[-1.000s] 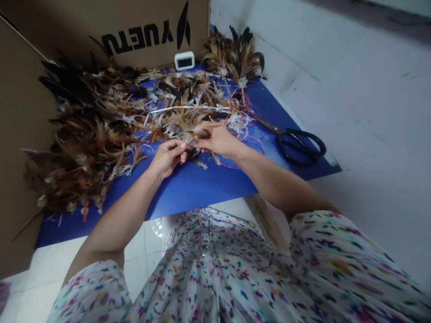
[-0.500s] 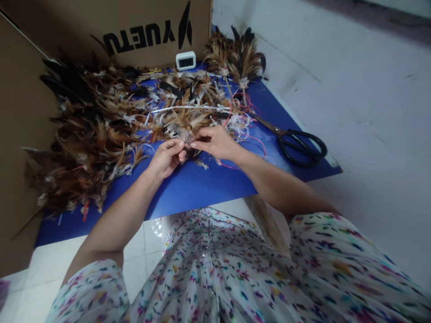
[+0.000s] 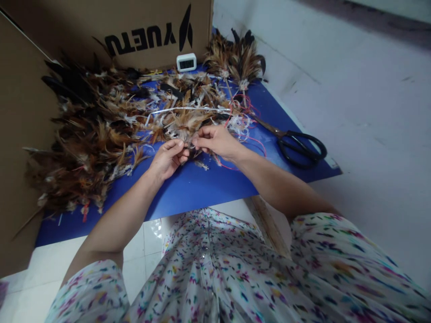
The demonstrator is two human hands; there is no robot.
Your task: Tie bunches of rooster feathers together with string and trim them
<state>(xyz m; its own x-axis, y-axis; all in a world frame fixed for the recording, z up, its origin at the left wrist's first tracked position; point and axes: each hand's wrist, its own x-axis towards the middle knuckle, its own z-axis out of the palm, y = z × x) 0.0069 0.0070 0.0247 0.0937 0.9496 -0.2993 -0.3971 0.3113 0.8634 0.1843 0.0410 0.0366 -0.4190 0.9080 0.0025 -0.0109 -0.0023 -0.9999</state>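
Observation:
At the near side of a loose feather pile point(image 3: 188, 117), both my hands work close together above the blue tabletop point(image 3: 198, 190). My left hand point(image 3: 168, 158) pinches thumb against fingers at the pale quill end of a brown feather point(image 3: 180, 134). My right hand point(image 3: 215, 141) is closed too, thumb and forefinger pinched at the feather's fluffy base. The tips of the fingers hide part of what they grip. A thin white strip point(image 3: 191, 108) lies across the feathers just beyond them. Pink string point(image 3: 257, 142) loops out beside my right wrist.
Black-handled scissors point(image 3: 299, 147) lie on the right. Behind stand two tied feather bundles point(image 3: 240, 58) on sticks and a small white digital clock point(image 3: 186, 63). A big brown feather heap point(image 3: 90, 134) covers the left. Cardboard point(image 3: 144, 22) walls the back and left; a white wall point(image 3: 353, 103) borders the right.
My right fingertips have drawn slightly right, away from my left fingertips, with the hand still pinched. My left hand has stayed nearly in place.

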